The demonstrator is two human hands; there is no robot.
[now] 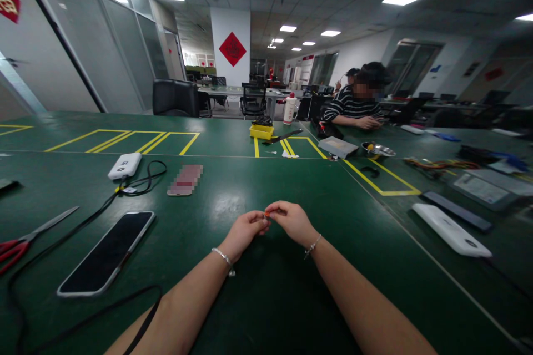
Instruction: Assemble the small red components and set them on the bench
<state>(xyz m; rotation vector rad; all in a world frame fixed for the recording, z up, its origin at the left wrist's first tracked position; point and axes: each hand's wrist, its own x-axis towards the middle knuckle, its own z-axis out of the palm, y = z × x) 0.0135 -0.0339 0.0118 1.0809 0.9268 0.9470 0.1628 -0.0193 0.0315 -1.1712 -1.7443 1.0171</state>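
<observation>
Above the green table (233, 183), my two hands meet at the middle of the view. My left hand (247, 228) is closed, thumb and fingers pinched around the lower part of a small orange piece (267, 214). From the right, my right hand (293, 218) pinches the same piece at its top with thumb and forefinger. Most of the piece is covered by fingertips, and it is too small for me to tell its kind. A bracelet circles each wrist.
At left lie a smartphone (107, 254), red-handled scissors (29, 239) and a white power bank (125, 166) with a black cable. Another white power bank (452, 229) lies right. A yellow tray (261, 132) and metal bowl (378, 150) stand farther back. A person (358, 100) sits across.
</observation>
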